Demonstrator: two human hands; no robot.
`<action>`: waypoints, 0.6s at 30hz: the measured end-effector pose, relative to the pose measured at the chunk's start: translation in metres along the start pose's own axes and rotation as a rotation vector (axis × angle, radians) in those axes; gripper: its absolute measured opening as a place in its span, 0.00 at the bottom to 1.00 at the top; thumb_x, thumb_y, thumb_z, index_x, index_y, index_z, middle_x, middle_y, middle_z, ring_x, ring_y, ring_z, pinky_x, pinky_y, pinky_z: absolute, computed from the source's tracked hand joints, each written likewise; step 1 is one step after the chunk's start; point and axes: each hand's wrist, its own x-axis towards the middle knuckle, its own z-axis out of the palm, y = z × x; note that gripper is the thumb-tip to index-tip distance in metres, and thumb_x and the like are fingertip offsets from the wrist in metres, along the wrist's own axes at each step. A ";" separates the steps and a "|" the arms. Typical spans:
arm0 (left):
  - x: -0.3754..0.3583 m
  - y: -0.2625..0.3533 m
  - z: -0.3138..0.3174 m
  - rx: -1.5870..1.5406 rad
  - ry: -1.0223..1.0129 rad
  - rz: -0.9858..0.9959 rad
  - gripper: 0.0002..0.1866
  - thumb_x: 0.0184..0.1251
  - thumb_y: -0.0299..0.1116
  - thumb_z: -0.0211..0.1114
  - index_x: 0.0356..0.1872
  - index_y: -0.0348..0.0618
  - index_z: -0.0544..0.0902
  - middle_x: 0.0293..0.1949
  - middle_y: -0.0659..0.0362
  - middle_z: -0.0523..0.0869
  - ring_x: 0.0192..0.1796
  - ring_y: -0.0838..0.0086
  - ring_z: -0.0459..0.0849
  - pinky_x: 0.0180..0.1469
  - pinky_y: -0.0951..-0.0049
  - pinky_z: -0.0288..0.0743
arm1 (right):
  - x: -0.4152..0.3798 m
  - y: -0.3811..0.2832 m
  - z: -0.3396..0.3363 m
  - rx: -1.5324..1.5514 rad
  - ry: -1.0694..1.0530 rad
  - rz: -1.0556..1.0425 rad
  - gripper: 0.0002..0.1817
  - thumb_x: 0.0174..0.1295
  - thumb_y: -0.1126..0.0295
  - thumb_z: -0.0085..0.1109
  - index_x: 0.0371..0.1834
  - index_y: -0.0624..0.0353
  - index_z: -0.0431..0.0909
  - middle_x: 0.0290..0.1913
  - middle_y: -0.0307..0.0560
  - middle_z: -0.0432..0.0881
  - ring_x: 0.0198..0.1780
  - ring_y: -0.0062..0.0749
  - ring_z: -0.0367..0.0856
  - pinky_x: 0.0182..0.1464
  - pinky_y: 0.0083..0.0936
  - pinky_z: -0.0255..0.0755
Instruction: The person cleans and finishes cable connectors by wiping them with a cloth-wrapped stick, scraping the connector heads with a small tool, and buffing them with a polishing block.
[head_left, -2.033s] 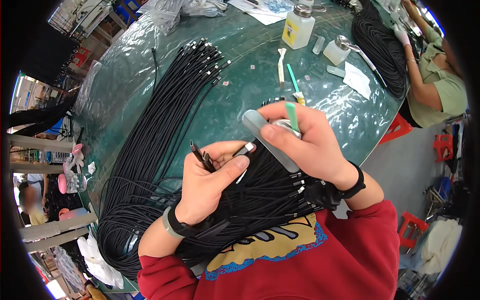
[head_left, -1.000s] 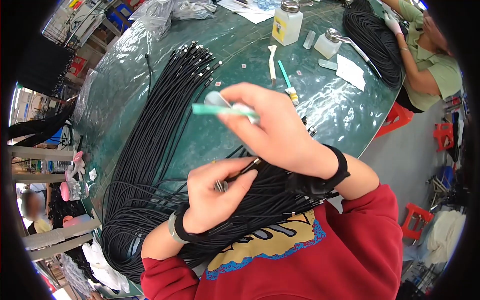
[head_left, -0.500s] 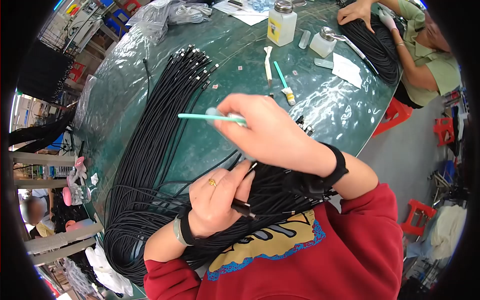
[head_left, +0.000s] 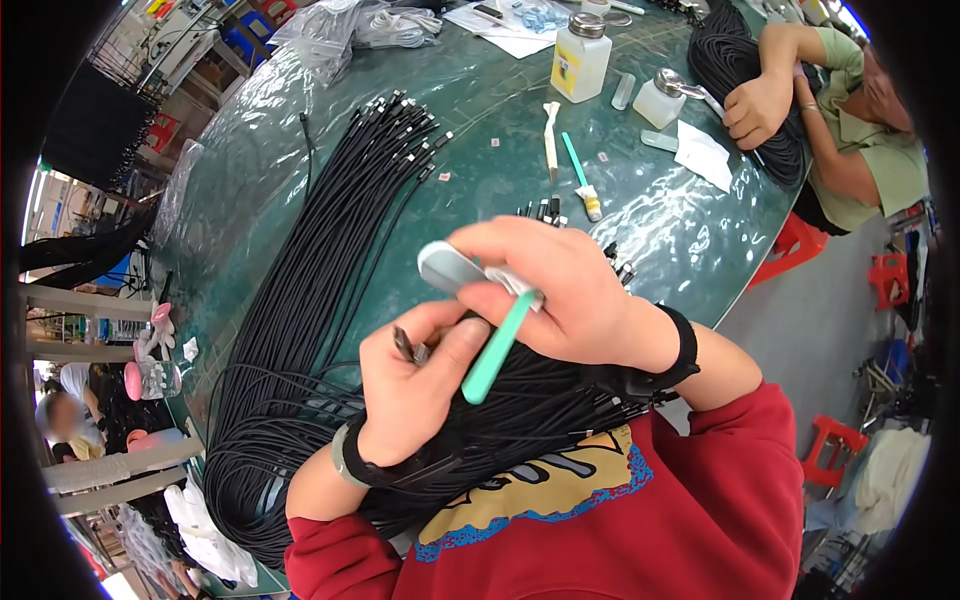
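My right hand (head_left: 570,290) is closed around a flat green stick (head_left: 498,352) with white wrapping, and a grey rounded blade (head_left: 447,267) juts out between its fingers. Pinched in my left hand (head_left: 405,395) is a cable end (head_left: 408,345) with a small metal plug. The two hands are close together, fingertips nearly meeting over the lap-side cables. A thick bundle of black cables (head_left: 300,270) curves across the table on the left, its metal plugs fanned out at the far end. More black cables (head_left: 540,400) run beneath my hands and wrists.
On the green table (head_left: 480,190) stand two capped bottles, a larger one (head_left: 581,60) and a smaller one (head_left: 660,100). Near them lie a pale brush (head_left: 551,140), another green stick (head_left: 576,165) and white paper (head_left: 703,156). At right, a co-worker's hand (head_left: 757,110) rests on a cable coil (head_left: 725,55).
My right hand has turned, so the green stick now points down towards me instead of left. My left hand has turned and lifted the cable end towards it. The co-worker's hand has shifted down the coil.
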 end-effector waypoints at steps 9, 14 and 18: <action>0.012 -0.002 -0.004 -0.471 -0.136 -0.329 0.13 0.64 0.32 0.52 0.43 0.32 0.75 0.18 0.67 0.69 0.19 0.87 0.62 0.18 0.85 0.52 | -0.024 0.008 -0.034 -0.038 -0.018 0.137 0.12 0.53 0.74 0.56 0.42 0.63 0.72 0.30 0.43 0.76 0.28 0.22 0.73 0.30 0.17 0.66; 0.019 -0.006 -0.001 -0.541 -0.148 -0.383 0.15 0.64 0.32 0.51 0.47 0.32 0.72 0.19 0.68 0.67 0.18 0.87 0.59 0.19 0.86 0.53 | -0.015 -0.008 -0.033 0.050 0.062 0.197 0.11 0.55 0.73 0.54 0.41 0.64 0.72 0.31 0.40 0.76 0.30 0.19 0.72 0.32 0.15 0.65; 0.020 -0.008 0.006 -0.692 -0.112 -0.412 0.16 0.64 0.31 0.51 0.50 0.33 0.70 0.18 0.68 0.66 0.18 0.87 0.59 0.20 0.86 0.53 | -0.013 -0.012 -0.034 0.174 0.035 0.427 0.11 0.57 0.70 0.53 0.42 0.64 0.72 0.32 0.37 0.75 0.32 0.16 0.71 0.35 0.14 0.65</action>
